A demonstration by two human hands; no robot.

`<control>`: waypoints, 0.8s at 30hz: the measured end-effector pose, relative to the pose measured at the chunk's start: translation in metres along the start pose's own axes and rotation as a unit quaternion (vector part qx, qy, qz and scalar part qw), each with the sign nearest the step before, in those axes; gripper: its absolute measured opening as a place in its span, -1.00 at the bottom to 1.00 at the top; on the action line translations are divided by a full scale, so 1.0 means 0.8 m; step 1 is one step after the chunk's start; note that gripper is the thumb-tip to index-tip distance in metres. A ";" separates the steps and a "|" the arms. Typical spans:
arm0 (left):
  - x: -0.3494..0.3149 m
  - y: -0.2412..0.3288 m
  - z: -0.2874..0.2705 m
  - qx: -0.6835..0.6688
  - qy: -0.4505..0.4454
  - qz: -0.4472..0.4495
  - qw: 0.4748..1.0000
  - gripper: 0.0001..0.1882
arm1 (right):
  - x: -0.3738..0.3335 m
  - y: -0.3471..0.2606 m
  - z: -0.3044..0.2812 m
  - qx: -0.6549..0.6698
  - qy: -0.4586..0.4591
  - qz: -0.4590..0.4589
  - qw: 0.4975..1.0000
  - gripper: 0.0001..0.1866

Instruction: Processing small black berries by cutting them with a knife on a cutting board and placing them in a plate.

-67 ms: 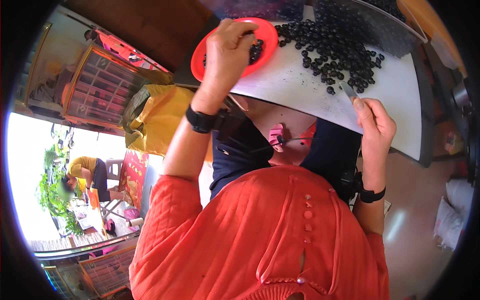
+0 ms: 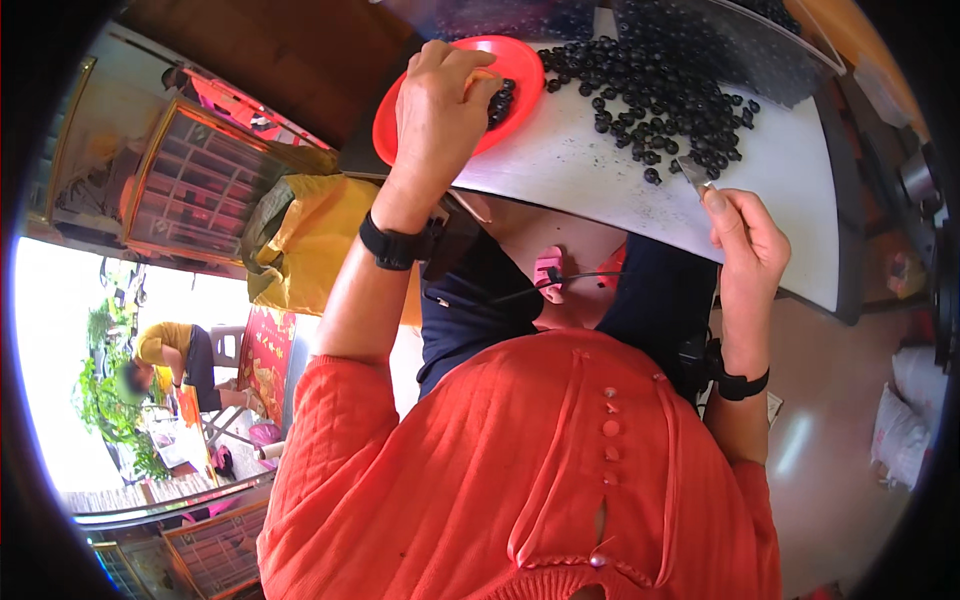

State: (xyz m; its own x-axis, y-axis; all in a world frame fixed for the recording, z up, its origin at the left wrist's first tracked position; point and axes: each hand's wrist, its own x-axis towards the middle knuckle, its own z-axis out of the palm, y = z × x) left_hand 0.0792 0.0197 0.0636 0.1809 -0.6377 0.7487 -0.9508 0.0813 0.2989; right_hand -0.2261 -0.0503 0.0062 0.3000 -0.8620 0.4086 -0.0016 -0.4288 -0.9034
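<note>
My left hand (image 2: pixel 438 105) is over a shallow red plastic bowl (image 2: pixel 398 102) at the upper left. Its fingers are bent, and a gap shows between fingertips and thumb with no object visible there. Several small dark round fruits (image 2: pixel 502 104) lie in the bowl beside the fingers. On the right, my right hand (image 2: pixel 748 238) grips a small knife (image 2: pixel 692 172), thumb along its near end. The short, light-coloured blade points up and left, close to the edge of a spread of dark, shiny round fruits (image 2: pixel 660 95) on the white tabletop (image 2: pixel 560 165).
A clear plastic container (image 2: pixel 740 45) with dark contents stands behind the fruits. Left of the table hangs a yellow bag (image 2: pixel 315 240). Dark specks dot the tabletop. Far left, a person in a yellow top (image 2: pixel 165 345) bends over; white sacks (image 2: pixel 895 440) lie at right.
The fingertips and thumb of my left hand have parted slightly; a dark thing between them earlier no longer shows. The knife blade in my right hand has turned slightly.
</note>
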 end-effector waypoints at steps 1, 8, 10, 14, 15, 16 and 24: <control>-0.006 0.004 0.002 0.038 0.015 0.033 0.999 -0.85 | 0.000 -0.001 0.000 -0.003 0.004 0.001 1.000 -0.80; -0.053 0.110 0.093 -0.125 -0.086 0.050 0.987 -0.79 | -0.004 -0.005 -0.003 0.032 0.017 0.009 0.999 -0.79; -0.056 0.124 0.107 -0.102 -0.075 0.057 0.990 -0.77 | -0.006 -0.004 -0.004 0.025 0.016 0.013 0.999 -0.79; -0.062 0.119 0.117 -0.051 -0.092 0.056 0.993 -0.80 | -0.014 0.000 -0.007 0.032 0.014 0.021 0.999 -0.79; -0.064 0.116 0.116 -0.047 -0.092 0.057 0.993 -0.82 | -0.016 0.001 -0.009 0.040 0.015 0.032 0.999 -0.79; -0.065 0.113 0.114 -0.047 -0.094 0.058 0.993 -0.82 | -0.016 0.003 -0.009 0.041 0.017 0.033 0.998 -0.79; -0.060 0.121 0.100 -0.103 -0.097 0.015 0.990 -0.85 | -0.013 0.004 -0.009 0.036 0.022 0.032 0.999 -0.80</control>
State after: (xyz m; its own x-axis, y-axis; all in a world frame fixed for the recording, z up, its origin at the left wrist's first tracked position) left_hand -0.0419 -0.0034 0.0092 0.0830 -0.7666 0.6368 -0.8796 0.2440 0.4084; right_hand -0.2358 -0.0448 0.0002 0.2591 -0.8985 0.3542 0.0495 -0.3539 -0.9340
